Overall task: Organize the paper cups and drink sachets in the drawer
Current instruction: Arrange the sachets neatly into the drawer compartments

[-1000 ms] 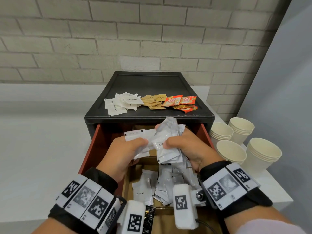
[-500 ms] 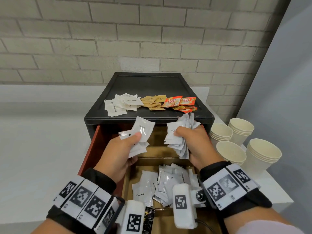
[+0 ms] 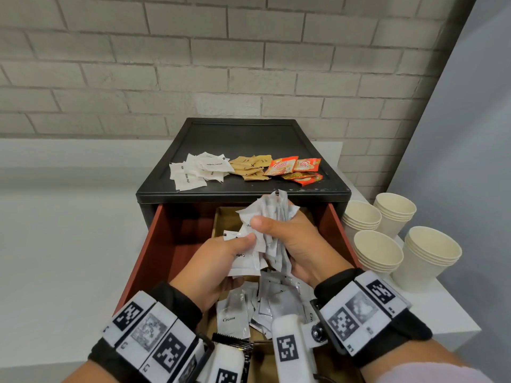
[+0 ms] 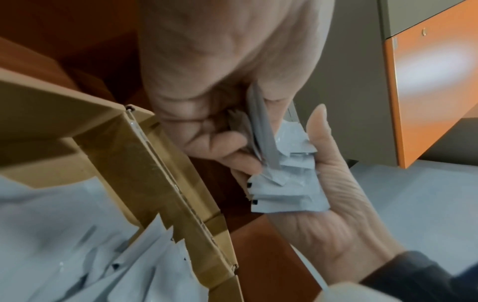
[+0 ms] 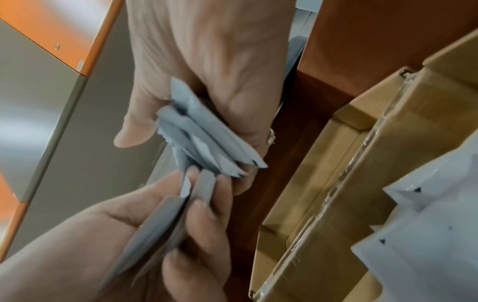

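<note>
Sachets (image 3: pixel 266 233), white ones, are held above the open drawer (image 3: pixel 171 244): a thick bundle is clenched in the right hand (image 3: pixel 301 244), and a thinner stack is pinched between thumb and fingers of the left hand (image 3: pixel 215 261), the two lots pressed together. More white sachets (image 3: pixel 262 305) lie loose in the cardboard box (image 4: pixel 145 155) inside the drawer. Other sorted sachets (image 3: pixel 243 170) are seen on the cabinet top (image 3: pixel 243 136), and cup stacks (image 3: pixel 392 236) stand just beside the cabinet on the right. A spill is judged the main risk: the slick packets are fanned unevenly, so some could slide out during the merge and be scattered back into the box or the drawer. If kinds were mixed, the sorting would be undone.
</note>
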`<action>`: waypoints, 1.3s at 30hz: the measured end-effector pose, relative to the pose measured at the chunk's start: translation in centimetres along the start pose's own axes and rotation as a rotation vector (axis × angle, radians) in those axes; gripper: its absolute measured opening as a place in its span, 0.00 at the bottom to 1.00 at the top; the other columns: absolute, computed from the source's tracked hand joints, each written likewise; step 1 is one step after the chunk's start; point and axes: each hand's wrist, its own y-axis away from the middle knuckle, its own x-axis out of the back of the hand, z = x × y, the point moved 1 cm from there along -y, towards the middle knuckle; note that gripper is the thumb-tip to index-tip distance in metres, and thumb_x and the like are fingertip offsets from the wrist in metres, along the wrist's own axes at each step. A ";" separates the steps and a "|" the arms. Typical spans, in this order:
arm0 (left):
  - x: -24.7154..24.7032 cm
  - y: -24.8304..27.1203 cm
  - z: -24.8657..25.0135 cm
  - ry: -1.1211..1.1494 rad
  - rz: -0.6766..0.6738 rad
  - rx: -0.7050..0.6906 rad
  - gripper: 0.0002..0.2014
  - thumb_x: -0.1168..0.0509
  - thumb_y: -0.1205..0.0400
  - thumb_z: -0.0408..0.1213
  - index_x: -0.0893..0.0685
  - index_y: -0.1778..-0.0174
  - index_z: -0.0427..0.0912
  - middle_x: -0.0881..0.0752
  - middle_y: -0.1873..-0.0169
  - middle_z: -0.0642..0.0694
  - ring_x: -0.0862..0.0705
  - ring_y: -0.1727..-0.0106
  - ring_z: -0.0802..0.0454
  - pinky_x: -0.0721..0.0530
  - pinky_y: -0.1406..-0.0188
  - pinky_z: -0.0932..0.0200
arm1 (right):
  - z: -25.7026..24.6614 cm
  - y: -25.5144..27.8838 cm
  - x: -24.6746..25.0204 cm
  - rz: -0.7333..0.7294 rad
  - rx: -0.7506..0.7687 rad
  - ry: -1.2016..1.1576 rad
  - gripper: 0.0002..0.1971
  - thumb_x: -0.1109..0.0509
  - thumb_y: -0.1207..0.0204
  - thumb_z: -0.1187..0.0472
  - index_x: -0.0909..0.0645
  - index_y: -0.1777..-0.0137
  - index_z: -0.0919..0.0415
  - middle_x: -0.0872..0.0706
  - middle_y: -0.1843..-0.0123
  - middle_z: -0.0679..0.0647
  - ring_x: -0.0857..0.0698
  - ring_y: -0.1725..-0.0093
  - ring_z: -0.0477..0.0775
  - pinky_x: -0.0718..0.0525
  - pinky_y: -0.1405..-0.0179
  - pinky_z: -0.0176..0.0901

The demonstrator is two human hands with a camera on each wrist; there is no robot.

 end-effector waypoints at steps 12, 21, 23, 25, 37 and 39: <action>0.6 0.0 0.5 0.148 0.038 0.010 0.08 0.45 0.17 0.34 0.22 0.50 0.36 0.13 0.77 0.41 0.19 0.83 0.51 0.30 0.88 0.69 | -0.9 -0.3 1.3 0.253 0.052 0.061 0.20 0.31 0.29 0.77 0.21 0.39 0.60 0.12 0.47 0.61 0.11 0.50 0.59 0.13 0.49 0.54; 1.8 -1.1 0.7 -0.164 0.191 -0.275 0.31 0.35 0.18 0.34 0.39 0.23 0.59 0.25 0.32 0.45 0.16 0.49 0.50 0.14 0.64 0.60 | -1.4 -0.4 2.0 0.301 0.013 0.032 0.22 0.30 0.28 0.74 0.24 0.36 0.56 0.14 0.44 0.56 0.12 0.49 0.56 0.14 0.51 0.47; 2.0 -1.3 0.4 -0.199 0.184 -0.324 0.42 0.30 0.22 0.32 0.48 0.20 0.62 0.30 0.25 0.48 0.22 0.33 0.47 0.17 0.39 0.50 | -1.4 -0.4 2.1 0.312 0.009 0.043 0.22 0.29 0.28 0.74 0.23 0.36 0.56 0.14 0.44 0.56 0.13 0.49 0.56 0.14 0.51 0.48; 2.0 -1.2 0.3 -0.139 0.178 -0.347 0.48 0.29 0.24 0.27 0.52 0.18 0.60 0.24 0.29 0.46 0.18 0.36 0.49 0.17 0.44 0.57 | -1.2 -0.5 2.1 0.326 -0.005 0.058 0.24 0.29 0.29 0.74 0.24 0.33 0.58 0.14 0.42 0.58 0.13 0.46 0.58 0.14 0.47 0.52; 1.9 -1.6 0.2 0.099 0.192 -0.413 0.28 0.31 0.25 0.21 0.28 0.32 0.45 0.10 0.51 0.43 0.10 0.51 0.48 0.13 0.53 0.49 | -1.1 -0.6 2.1 0.333 -0.010 0.116 0.20 0.29 0.29 0.75 0.22 0.39 0.58 0.14 0.50 0.57 0.12 0.57 0.54 0.14 0.67 0.41; 2.3 -1.9 0.1 0.131 0.213 -0.414 0.21 0.31 0.24 0.24 0.22 0.35 0.43 0.10 0.49 0.43 0.10 0.50 0.48 0.13 0.53 0.50 | -0.9 -0.6 2.0 0.317 -0.003 0.163 0.20 0.30 0.30 0.76 0.21 0.40 0.59 0.13 0.49 0.59 0.12 0.53 0.58 0.12 0.55 0.50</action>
